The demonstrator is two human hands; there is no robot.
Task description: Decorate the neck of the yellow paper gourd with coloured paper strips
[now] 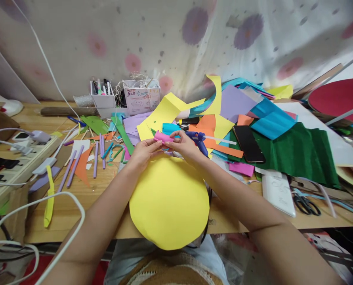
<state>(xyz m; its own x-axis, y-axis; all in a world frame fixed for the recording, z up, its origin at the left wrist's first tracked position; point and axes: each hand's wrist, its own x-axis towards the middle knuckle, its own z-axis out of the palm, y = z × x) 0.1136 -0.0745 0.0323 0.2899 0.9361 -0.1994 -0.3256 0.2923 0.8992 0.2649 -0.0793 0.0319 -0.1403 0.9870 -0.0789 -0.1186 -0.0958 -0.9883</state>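
Between my two hands is a small curled piece of pink paper (pixel 163 137), held just beyond a yellow paper circle (pixel 168 202). My left hand (pixel 145 151) pinches its near left side, and my right hand (pixel 184 145) grips its right end with thumb and fingers. The circle lies under my wrists and juts over the table's front edge. Just right of my right hand rests a blue glue gun (pixel 199 140) with a clear glue stick in its back. A rolled piece of blue paper (pixel 170 128) sits behind the pink one.
Rolled purple paper sticks (pixel 75 166) and scraps lie to the left, near a power strip (pixel 24 158) with cables. Coloured sheets pile up at the back right. A black phone (pixel 249 144), a white power bank (pixel 278 194) and scissors (pixel 306 204) lie right. Pen boxes (pixel 142 99) stand behind.
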